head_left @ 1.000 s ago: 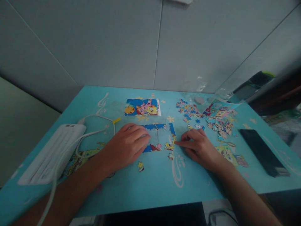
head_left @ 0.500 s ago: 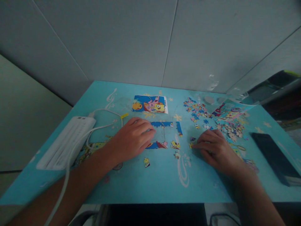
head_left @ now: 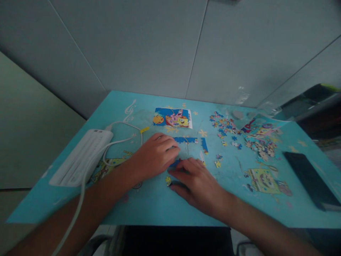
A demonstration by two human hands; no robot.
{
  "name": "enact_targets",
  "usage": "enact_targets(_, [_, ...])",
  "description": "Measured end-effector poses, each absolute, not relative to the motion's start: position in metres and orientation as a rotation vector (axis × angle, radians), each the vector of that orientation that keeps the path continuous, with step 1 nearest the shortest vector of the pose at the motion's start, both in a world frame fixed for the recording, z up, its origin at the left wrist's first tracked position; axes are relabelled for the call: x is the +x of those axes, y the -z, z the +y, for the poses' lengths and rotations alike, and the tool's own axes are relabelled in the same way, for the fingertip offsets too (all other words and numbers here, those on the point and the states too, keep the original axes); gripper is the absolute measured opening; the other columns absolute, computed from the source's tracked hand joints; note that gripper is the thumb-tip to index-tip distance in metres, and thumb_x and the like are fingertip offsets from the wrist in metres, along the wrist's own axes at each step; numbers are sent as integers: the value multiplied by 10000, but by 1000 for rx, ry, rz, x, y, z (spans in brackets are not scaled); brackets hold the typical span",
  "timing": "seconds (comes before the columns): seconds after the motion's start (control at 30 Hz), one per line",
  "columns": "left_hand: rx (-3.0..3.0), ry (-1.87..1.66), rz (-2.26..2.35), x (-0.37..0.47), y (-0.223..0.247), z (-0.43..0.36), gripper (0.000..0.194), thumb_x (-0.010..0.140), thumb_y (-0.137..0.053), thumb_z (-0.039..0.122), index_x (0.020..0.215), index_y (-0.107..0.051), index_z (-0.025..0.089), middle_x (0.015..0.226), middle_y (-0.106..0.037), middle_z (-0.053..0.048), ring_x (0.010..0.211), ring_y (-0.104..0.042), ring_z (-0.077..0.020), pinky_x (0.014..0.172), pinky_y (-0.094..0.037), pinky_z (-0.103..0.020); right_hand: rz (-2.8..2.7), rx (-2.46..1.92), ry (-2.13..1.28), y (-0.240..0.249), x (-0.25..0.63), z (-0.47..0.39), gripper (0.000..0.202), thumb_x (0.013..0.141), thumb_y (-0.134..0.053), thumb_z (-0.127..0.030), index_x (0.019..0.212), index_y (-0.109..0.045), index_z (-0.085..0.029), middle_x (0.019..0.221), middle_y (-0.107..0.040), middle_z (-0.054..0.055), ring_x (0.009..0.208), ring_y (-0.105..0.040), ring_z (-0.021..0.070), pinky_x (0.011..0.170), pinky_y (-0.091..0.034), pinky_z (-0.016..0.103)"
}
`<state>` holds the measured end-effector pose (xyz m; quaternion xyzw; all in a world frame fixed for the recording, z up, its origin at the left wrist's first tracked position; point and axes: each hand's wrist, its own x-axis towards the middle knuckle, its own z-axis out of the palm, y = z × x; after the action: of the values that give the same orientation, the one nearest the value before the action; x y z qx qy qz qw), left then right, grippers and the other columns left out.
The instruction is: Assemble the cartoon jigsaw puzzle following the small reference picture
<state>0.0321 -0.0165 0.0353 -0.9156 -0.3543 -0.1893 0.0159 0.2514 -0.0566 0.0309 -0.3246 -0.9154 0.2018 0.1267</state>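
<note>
My left hand (head_left: 160,154) rests at the left side of the joined blue puzzle edge (head_left: 188,140), its fingers curled; what lies under them is hidden. My right hand (head_left: 195,181) is over the lower puzzle strip and covers most of it. Its thumb and index finger are apart beside a small yellow puzzle piece (head_left: 168,180), with nothing seen between them. A short blue side strip (head_left: 204,145) lies right of the top edge. Behind the hands is the picture card (head_left: 172,117). Two loose pieces (head_left: 217,164) lie right of my right hand.
Many loose pieces (head_left: 223,125) are heaped at the back right, near a printed sheet (head_left: 262,126) and clear plastic. A dark phone (head_left: 310,179) lies at the right. On the left are a white power strip (head_left: 82,158) and its cable.
My right hand has moved left from the loose pieces at the right to the small yellow piece near my left hand. My left hand has hardly moved. The view has shifted slightly.
</note>
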Motion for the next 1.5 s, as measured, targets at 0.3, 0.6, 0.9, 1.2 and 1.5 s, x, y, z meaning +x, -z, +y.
enact_targets(0.3, [-2879,586,-1090,35,-30,-18,178,1010,-533,210,1094,-682,160,1119,-671,-77,1113,-588,-249,1007,-443,-455,-2677,-945,-560,-35,248,-59,194,961,-666,-378,1091,-726,-246,1075,-655,56,1060,-565,254,922,-400,421])
enact_targets(0.6, [-2931,669,-978,61,-25,-24,207,1017,-513,188,1154,-666,162,1153,-676,-83,1120,-594,-243,986,-456,-437,-2500,-1018,-338,-35,304,-57,174,981,-650,-335,1098,-729,-233,1097,-692,76,1005,-623,240,925,-418,438])
enact_targets(0.9, [-2989,540,-885,96,-14,-34,256,1028,-485,188,1233,-637,160,1174,-679,-82,1067,-589,-227,917,-447,-407,-2477,-1088,-419,-20,368,-11,194,936,-709,-356,1092,-742,-246,1081,-678,81,1016,-639,246,902,-492,420])
enact_targets(1.2, [-2981,528,-941,100,-13,-36,260,1019,-495,180,1245,-624,171,1191,-654,-70,1064,-562,-234,887,-418,-413,-2428,-1125,-405,-14,359,-11,184,931,-714,-361,1074,-740,-247,1068,-680,74,1014,-639,248,900,-475,416])
enact_targets(1.5, [-3023,503,-955,100,-11,-37,293,1015,-502,171,1290,-601,182,1238,-640,-66,1104,-553,-238,912,-418,-422,-2485,-1184,-400,-24,354,-14,220,943,-697,-352,1125,-720,-231,1087,-673,79,1040,-610,253,911,-452,422])
